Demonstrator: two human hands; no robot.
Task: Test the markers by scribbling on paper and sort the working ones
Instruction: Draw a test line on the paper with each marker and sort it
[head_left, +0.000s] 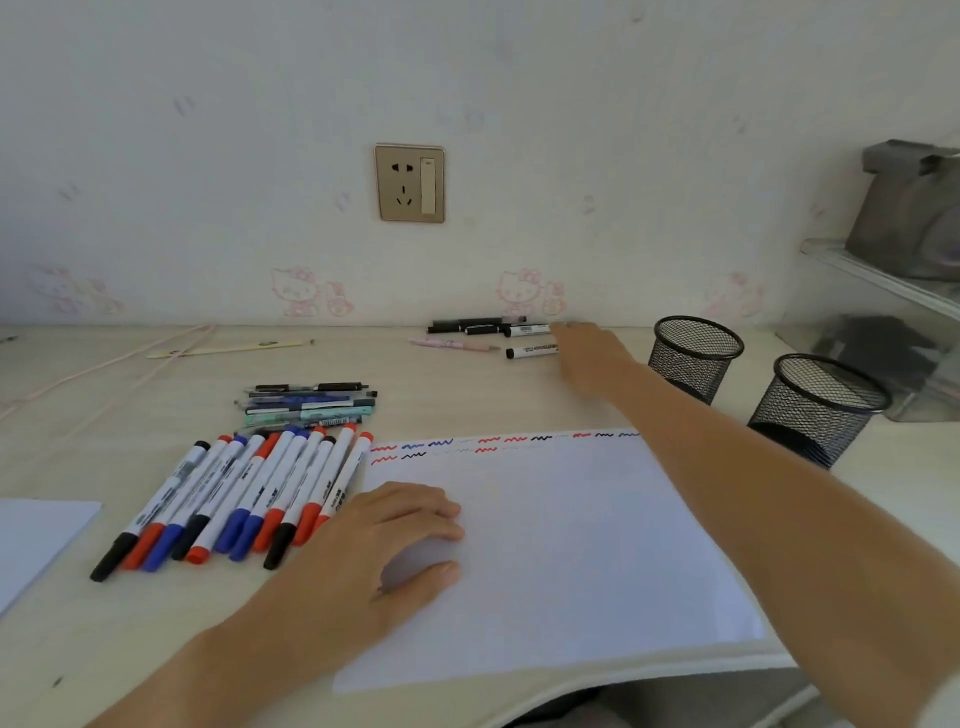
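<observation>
Open desk strip between marker row (234, 499) and far pen cluster (488, 335), two mesh pen cups (696, 358) blocking right side, pen pile (309, 405) obstructing left-centre, paper sheet (571, 545) flat.

The single head-mounted camera looked forward and down across the surface (156, 649) toward the wall (260, 130), close above the paper (571, 545). Wide-angle optics bent the near edge.

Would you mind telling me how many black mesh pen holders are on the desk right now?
2. One mesh pen holder stands far right by the wall, beyond the right hand; the second mesh holder stands nearer, to its right. Neither appears hidden.
</observation>
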